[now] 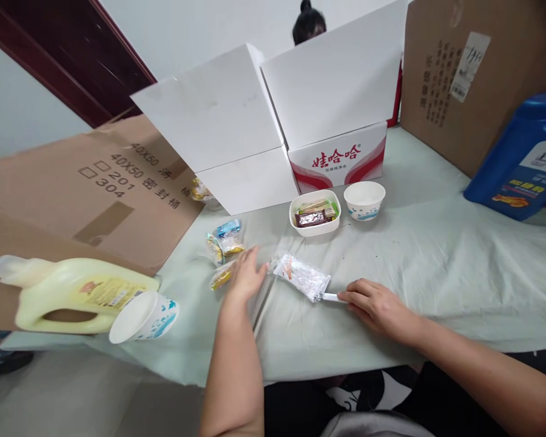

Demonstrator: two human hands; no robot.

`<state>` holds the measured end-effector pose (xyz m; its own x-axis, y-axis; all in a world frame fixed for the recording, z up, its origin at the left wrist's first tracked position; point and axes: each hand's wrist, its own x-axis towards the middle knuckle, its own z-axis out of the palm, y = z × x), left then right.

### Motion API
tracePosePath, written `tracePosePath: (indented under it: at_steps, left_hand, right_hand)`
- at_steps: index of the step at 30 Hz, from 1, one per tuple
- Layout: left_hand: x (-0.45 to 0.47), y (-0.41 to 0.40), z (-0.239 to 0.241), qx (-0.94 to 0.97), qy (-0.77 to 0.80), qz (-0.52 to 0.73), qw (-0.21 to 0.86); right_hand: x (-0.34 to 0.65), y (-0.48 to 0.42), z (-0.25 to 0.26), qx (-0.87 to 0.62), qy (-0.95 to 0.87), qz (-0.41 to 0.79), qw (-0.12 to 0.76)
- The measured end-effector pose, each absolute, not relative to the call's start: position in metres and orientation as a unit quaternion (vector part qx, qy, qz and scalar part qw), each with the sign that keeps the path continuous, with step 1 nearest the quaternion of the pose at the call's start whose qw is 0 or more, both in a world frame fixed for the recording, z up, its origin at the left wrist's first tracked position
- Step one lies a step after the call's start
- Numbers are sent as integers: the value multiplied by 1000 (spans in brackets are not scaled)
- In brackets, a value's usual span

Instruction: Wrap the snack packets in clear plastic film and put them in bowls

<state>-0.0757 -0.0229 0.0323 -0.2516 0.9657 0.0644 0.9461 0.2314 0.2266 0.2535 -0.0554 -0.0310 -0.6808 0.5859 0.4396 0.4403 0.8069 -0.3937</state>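
My right hand (380,308) is closed on a slim white handle (332,297). The handle's far end meets a clear, shiny plastic packet (301,276) lying on the cloth; what is inside is hard to make out. My left hand (246,276) lies low over the table with its thumb apart from the fingers. Beside its fingers is a yellow wrapped snack (222,276), and I cannot tell whether they touch. More small wrapped snacks (229,229), blue and yellow, sit just beyond. A white tub (316,229) farther back holds several wrapped bars.
White paper bowls stand at back right (364,203) and front left (145,317). A pale yellow jug (88,291) lies at left, against a brown carton (118,182). An open white box (341,158) stands behind, a person beyond it. A blue jug (521,158) is at right.
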Motion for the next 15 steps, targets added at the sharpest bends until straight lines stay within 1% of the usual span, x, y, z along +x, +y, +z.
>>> tracePosePath:
  at_steps: [3,5,7,12,15]
  left_hand:
    - [-64,-19,21,669,698,188,173]
    - [-56,-16,15,687,666,212,198]
    - [-48,-15,10,713,641,225,173]
    - [-8,-17,-7,763,603,234,9]
    - [19,-24,-14,779,589,212,-21]
  right_hand:
    - [253,-56,-31,-284,-905,135,288]
    - [254,-56,-32,-288,-900,140,296]
    - [254,-55,-34,-294,-892,142,313]
    - [256,-52,-37,-321,-869,130,353]
    - [257,-50,-36,-340,-859,132,358]
